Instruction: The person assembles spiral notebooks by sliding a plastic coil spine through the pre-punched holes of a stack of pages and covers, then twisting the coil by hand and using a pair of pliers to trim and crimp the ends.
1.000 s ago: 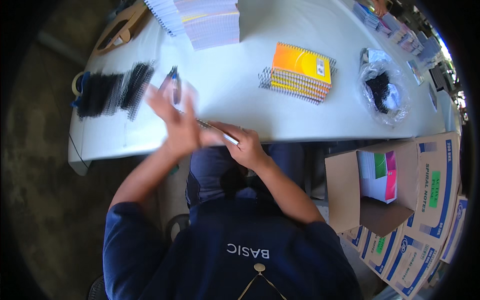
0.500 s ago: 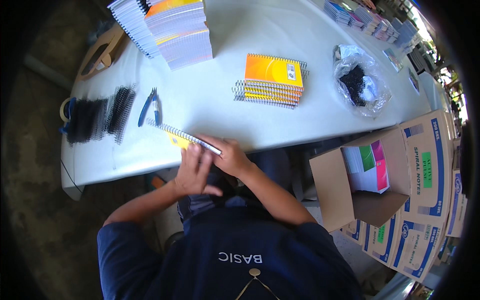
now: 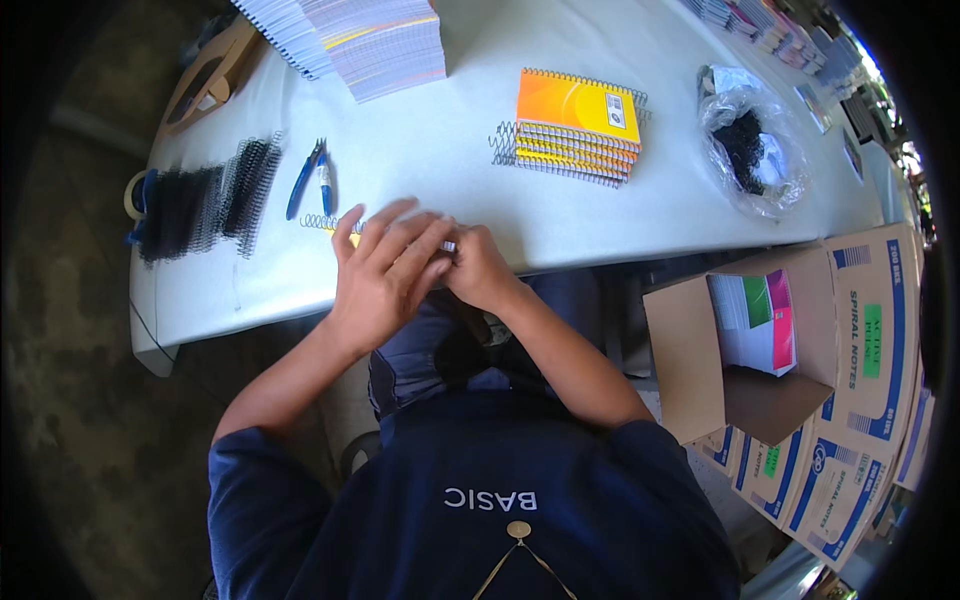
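At the table's near edge, my right hand (image 3: pixel 480 268) grips the right end of a yellow spiral notebook (image 3: pixel 345 235). My left hand (image 3: pixel 385 265) lies across the notebook with its fingers spread, hiding most of the cover and spine. A loose length of wire coil (image 3: pixel 318 221) sticks out past the notebook's left end. Just beyond it rest blue-handled cutting pliers (image 3: pixel 324 185), their jaws pointing away from me. Farther right, several orange and yellow spiral notebooks (image 3: pixel 578 105) are stacked, coil ends poking out at the sides.
Black coils (image 3: pixel 185 215) lie in a row at the left, beside a tape roll (image 3: pixel 135 195). A tall notebook stack (image 3: pixel 385 55) stands at the back. To the right sit a clear plastic bag (image 3: pixel 755 150) with black scraps and an open carton (image 3: pixel 685 365) holding notebooks.
My left hand has moved up from below the notebook to spread over it, covering its spine. The right hand keeps its grip. The whole view has shifted slightly.
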### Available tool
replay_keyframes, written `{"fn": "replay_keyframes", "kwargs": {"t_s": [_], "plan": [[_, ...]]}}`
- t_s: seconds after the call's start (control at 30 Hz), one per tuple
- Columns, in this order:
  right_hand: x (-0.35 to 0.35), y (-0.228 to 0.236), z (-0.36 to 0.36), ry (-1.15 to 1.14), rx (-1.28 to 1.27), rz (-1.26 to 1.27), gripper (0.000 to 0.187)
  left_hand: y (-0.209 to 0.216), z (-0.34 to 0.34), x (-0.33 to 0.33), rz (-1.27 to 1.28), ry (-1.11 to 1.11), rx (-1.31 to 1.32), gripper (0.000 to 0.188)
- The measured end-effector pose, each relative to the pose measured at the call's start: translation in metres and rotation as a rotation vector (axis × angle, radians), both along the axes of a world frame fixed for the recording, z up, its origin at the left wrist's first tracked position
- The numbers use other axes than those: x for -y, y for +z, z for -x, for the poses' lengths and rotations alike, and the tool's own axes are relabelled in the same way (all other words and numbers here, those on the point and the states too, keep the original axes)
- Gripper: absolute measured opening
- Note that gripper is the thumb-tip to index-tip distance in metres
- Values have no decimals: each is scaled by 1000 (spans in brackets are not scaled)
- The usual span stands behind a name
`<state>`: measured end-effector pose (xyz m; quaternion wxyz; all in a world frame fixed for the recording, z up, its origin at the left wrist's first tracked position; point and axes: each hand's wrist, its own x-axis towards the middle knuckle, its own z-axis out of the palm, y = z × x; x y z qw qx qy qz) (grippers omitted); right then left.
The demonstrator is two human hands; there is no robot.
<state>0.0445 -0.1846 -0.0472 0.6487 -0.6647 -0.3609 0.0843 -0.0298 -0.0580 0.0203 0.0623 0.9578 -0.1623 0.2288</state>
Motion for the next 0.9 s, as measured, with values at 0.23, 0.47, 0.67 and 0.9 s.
{"fn": "replay_keyframes", "kwargs": {"t_s": [0.23, 0.47, 0.67, 0.9], "plan": [[-3, 9, -1, 43, 26, -10, 18, 27, -12, -6, 131, -115, -211, 31], [-1, 4, -2, 34, 67, 36, 14, 46, -23, -8, 40, -154, -297, 29], [29, 22, -5, -83, -61, -99, 30, 69, -39, 7, 26, 13, -55, 56], [116, 87, -121, -372, 422, -147, 29, 60, -130, 43, 582, -138, 316, 27]]}}
